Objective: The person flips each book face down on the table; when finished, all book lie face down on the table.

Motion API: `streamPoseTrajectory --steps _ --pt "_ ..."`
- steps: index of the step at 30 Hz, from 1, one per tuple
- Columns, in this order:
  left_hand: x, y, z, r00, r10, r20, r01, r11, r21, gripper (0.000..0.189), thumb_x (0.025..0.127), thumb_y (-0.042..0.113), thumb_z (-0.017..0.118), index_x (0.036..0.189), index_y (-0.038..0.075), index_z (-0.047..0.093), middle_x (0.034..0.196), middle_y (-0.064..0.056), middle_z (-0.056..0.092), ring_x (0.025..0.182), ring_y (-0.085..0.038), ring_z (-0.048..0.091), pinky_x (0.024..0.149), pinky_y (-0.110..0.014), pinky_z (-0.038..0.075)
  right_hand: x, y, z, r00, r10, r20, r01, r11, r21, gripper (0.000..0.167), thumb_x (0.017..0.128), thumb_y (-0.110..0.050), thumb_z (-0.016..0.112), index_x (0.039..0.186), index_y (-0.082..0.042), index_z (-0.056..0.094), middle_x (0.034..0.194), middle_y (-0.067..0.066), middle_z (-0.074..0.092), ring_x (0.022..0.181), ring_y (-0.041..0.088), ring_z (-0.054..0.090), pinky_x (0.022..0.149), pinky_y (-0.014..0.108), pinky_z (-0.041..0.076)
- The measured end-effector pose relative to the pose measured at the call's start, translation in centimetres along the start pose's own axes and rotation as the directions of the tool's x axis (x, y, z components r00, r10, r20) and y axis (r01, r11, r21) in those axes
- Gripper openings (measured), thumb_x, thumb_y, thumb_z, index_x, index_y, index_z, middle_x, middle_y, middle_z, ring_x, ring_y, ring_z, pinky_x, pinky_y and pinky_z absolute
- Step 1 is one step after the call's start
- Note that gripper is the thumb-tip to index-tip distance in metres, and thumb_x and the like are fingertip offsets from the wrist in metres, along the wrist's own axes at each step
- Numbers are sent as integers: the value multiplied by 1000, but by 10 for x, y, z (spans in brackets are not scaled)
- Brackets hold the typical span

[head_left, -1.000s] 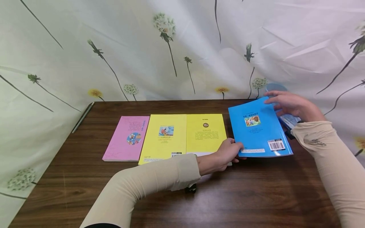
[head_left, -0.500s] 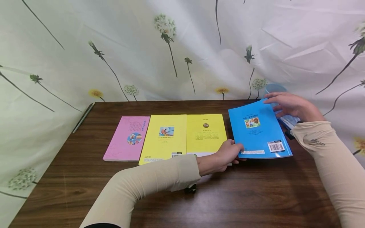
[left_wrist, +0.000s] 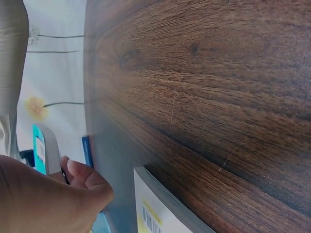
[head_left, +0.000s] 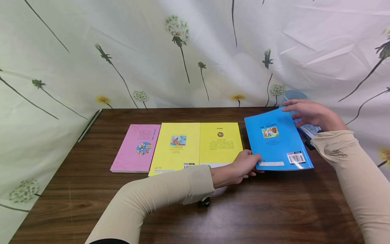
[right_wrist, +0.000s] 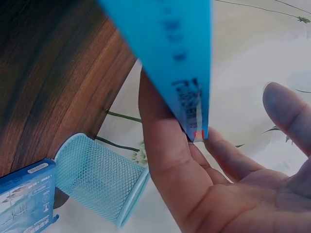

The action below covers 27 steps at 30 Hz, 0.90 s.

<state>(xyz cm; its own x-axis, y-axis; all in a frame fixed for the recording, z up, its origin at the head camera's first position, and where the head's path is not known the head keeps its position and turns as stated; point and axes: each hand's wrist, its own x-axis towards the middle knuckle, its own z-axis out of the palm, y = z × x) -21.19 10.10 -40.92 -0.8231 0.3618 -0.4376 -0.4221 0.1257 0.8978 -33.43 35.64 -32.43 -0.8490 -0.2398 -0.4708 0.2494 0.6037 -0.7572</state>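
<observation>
A blue paperback book point(head_left: 275, 142) is held tilted at the right of the table, its back cover with barcode facing up. My left hand point(head_left: 240, 167) grips its lower left corner, thumb on the cover. At the upper right corner, my right hand point(head_left: 313, 113) holds the edge; in the right wrist view the blue book point(right_wrist: 180, 63) runs between its fingers, one finger apart from it. To the left lie a pink book point(head_left: 134, 149), a yellow book point(head_left: 176, 149) and a second yellow book point(head_left: 220, 142), its lower part hidden by my left arm.
A light blue mesh cup point(right_wrist: 102, 177) and a blue box point(right_wrist: 29, 196) stand beyond my right hand, mostly hidden in the head view. A flower-printed curtain point(head_left: 213, 51) hangs behind the dark wooden table point(head_left: 259, 210).
The blue book's upper edge has dropped slightly between my hands. Both hands keep nearly the same places, and the other books have not moved.
</observation>
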Motion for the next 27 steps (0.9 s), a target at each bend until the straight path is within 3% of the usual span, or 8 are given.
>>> streamPoseTrajectory --steps 10,16,27 --pt "0 1 0 1000 4 4 -4 1000 4 18 95 14 55 111 6 55 92 -7 72 78 -20 70 60 -26 46 3 2 1 1000 -4 20 4 1000 14 77 107 -39 41 160 -6 -5 160 37 2 143 59 20 98 52 51" --pt "0 0 0 1000 1 2 -1 1000 12 16 95 14 55 109 6 57 91 -9 74 82 -25 72 60 -26 46 5 2 2 1000 -6 24 5 1000 22 78 106 -39 42 160 -5 -4 161 35 -3 144 60 15 103 58 46" --pt "2 -2 0 1000 -10 -13 10 1000 22 14 95 14 55 106 6 58 88 -9 74 74 -20 70 57 -25 46 8 3 4 999 -1 32 0 1000 27 80 106 -40 44 159 -5 -5 162 34 -6 144 61 14 108 64 40"
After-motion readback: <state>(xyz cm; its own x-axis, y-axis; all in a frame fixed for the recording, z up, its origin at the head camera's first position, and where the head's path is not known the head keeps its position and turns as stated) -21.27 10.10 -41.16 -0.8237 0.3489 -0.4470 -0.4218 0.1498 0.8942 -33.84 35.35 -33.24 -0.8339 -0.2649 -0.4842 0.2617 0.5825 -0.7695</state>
